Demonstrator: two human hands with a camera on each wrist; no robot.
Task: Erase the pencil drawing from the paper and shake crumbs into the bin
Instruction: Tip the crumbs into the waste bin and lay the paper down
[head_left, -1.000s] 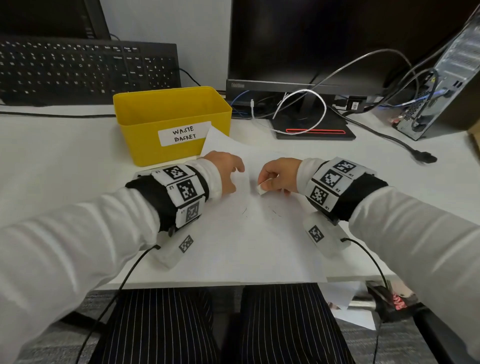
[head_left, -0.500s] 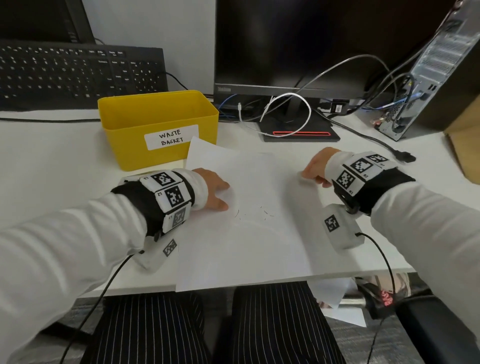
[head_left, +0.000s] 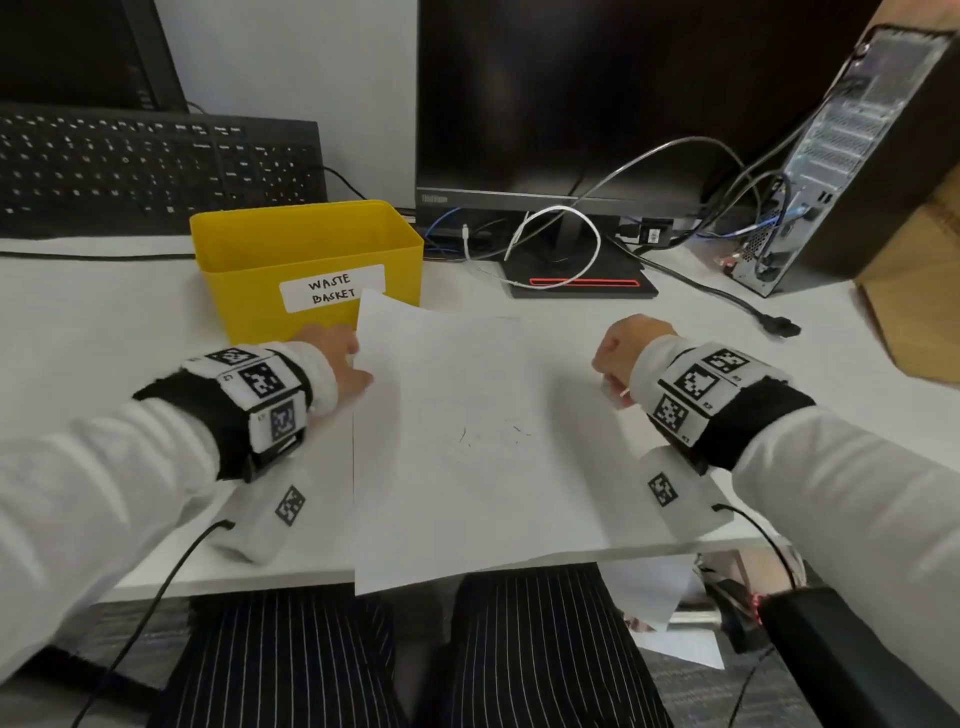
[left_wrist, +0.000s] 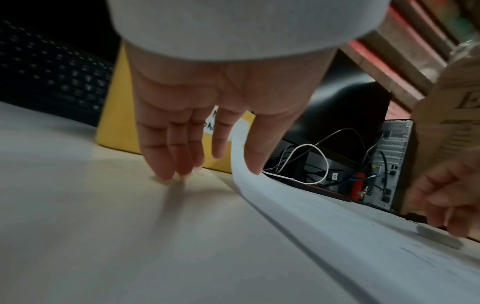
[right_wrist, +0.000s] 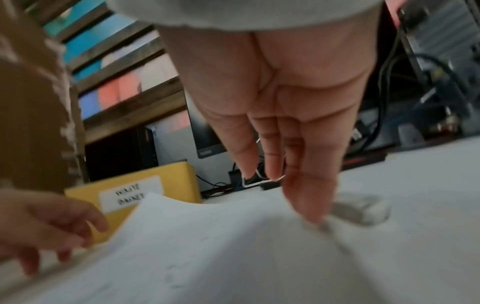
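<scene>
— Paper (head_left: 467, 441) is lying between both hands, long axis running from the desk's (head_left: 104, 322) front edge, which it is overhanging, toward the bin (head_left: 306, 260).
— Left hand (head_left: 335, 358) is pinching its left edge, nearest that bin; right hand (head_left: 621, 348) is gripping the right edge.
— Label's reading "WASTE BASKET".

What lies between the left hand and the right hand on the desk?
The paper spans the stretch between the left hand and right hand, faint pencil marks still on it; the head view shows this.
</scene>
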